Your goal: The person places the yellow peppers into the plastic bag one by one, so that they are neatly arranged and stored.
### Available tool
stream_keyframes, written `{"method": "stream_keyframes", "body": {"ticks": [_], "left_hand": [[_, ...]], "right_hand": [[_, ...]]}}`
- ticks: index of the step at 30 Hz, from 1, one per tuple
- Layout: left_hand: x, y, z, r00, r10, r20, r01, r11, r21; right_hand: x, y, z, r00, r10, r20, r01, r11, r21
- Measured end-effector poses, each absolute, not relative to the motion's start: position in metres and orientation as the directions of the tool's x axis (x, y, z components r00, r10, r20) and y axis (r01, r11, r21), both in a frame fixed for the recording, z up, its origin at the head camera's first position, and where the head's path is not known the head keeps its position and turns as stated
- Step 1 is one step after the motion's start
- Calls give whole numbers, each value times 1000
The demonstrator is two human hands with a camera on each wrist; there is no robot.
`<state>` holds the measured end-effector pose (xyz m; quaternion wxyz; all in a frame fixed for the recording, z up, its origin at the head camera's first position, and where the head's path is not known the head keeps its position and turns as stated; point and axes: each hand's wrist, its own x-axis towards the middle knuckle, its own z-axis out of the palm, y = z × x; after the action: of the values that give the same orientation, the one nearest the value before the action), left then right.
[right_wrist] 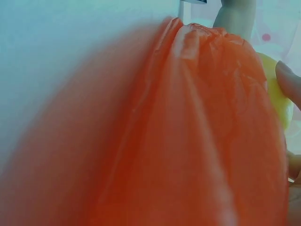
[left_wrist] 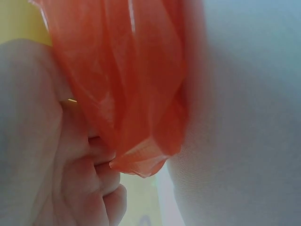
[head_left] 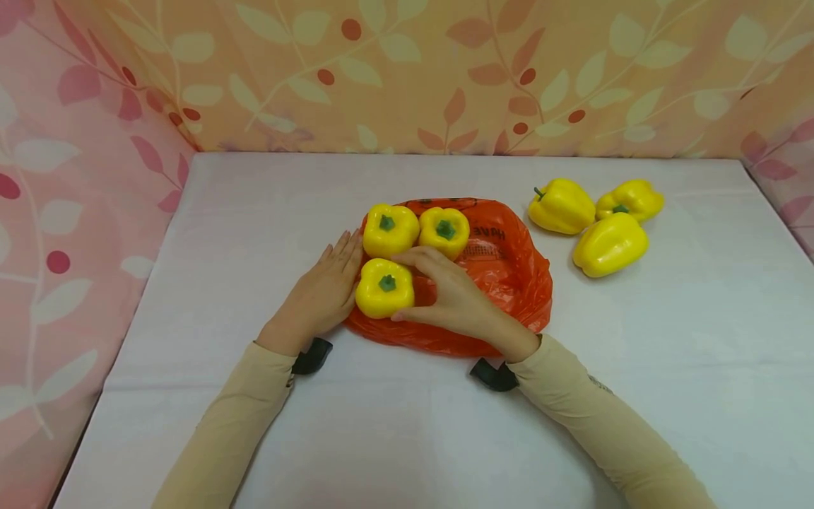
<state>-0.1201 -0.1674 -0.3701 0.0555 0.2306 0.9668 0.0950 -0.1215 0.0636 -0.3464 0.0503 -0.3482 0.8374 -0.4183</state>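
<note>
A red plastic bag (head_left: 502, 272) lies spread on the table with its rim rolled out. Three yellow bell peppers stand stem up at its left side: one at the back left (head_left: 381, 240), one beside it (head_left: 439, 244) and a nearer one (head_left: 375, 300). My right hand (head_left: 461, 293) reaches over the bag and holds the nearer pepper between thumb and fingers. My left hand (head_left: 324, 286) presses against the bag's left side with its fingers straight. In the left wrist view, red plastic (left_wrist: 136, 84) stands beside that palm. Red plastic (right_wrist: 188, 141) covers much of the right wrist view.
Three more yellow bell peppers lie grouped at the back right: one with its stem to the left (head_left: 562, 206), one behind (head_left: 636, 200) and one in front (head_left: 610, 245). A white cloth (head_left: 394, 424) covers the table. Leaf-patterned fabric (head_left: 407, 78) hangs behind it.
</note>
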Motion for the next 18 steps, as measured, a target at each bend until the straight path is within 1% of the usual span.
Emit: {"method": "stream_keyframes", "body": {"ticks": [10,18], "left_hand": [[-121,-167,-368,-885,459,-85,438,879,190],[-120,-167,-368,-885,457,-87,436,880,187]], "right_hand": [[-123,68,-348,-764,-620,181,-522,429,-738],[-123,68,-347,-769,-605,205,-526,418,-741]]}}
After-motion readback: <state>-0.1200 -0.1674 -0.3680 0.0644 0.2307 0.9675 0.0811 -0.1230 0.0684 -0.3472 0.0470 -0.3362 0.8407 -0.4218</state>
